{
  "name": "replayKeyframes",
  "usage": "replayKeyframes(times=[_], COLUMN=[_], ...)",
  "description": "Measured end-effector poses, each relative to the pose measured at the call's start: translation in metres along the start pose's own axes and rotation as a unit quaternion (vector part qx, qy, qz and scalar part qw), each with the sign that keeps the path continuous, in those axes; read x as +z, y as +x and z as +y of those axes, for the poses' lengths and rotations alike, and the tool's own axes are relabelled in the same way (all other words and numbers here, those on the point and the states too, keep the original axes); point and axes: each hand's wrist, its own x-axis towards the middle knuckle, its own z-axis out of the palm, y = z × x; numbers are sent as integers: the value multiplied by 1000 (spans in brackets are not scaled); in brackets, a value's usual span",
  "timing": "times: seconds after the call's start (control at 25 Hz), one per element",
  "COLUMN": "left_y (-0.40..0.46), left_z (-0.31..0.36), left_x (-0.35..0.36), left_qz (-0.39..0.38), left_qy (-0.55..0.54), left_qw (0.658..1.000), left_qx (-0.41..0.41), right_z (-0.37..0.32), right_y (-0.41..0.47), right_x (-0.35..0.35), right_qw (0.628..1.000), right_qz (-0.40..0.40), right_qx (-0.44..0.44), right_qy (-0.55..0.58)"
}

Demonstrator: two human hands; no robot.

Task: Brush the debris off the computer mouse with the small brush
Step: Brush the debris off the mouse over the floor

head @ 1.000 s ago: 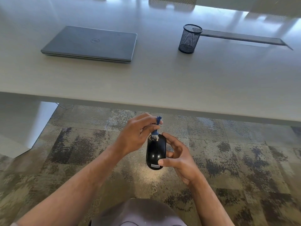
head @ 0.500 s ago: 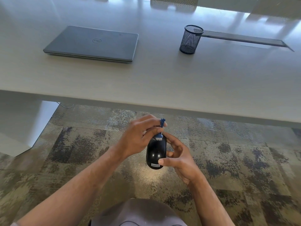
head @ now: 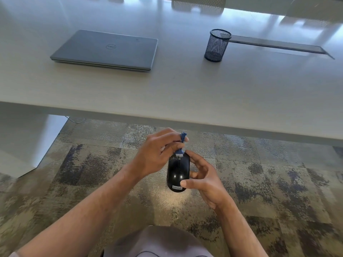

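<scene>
Pinching the small brush [head: 181,145] in my left hand [head: 157,154], bristles touched the computer mouse [head: 178,172] (black, glossy), which my right hand [head: 205,178] gripped.

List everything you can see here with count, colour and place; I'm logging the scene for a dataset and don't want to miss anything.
computer mouse: one, glossy black with a white label at its near end, held in the air above the carpet, below the table's near edge
small brush: one, blue, bristle end touching the far end of the mouse
laptop: one, grey, closed, far left on the table
mesh pen cup: one, black, upright, far right of centre on the table
table: one, pale grey-beige, across the upper half
carpet: mottled brown and grey, under the table
left hand: grip pinching the brush
right hand: grip around the mouse's right side
</scene>
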Motion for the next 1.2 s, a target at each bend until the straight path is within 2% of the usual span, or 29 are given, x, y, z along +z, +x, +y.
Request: replayKeyframes(times=[0.12,0.32,0.52,0.68,0.8,1.0,1.12,1.2], left_y=[0,-3,2,0,-4,-7,-6,-8], left_z=[-2,-7,5,4,-8,-11,-4,1], left_x=[3,-4,-3,4,1,-4,-2,-2], left_qz=[-16,-23,12,-10,-6,68,105,99], left_qy=[22,-10,-10,-7,-12,-21,-83,-139], left_qw=[1000,999,1000,1000,998,989,977,971], left_qx=[6,-41,-24,-8,-53,-128,-167,-170], right_z=[0,1,2,1,2,4,3,2], right_y=[-1,-5,-4,-4,-6,-9,-8,-9], right_x=[0,-2,0,0,-2,-5,-6,-6], right_qw=[1000,1000,1000,1000,1000,1000,1000,1000], right_qz=[-2,3,1,-8,-2,7,9,8], right_qx=[-1,0,0,-6,-1,-3,-4,-5], right_qy=[2,-2,0,3,3,-2,1,-2])
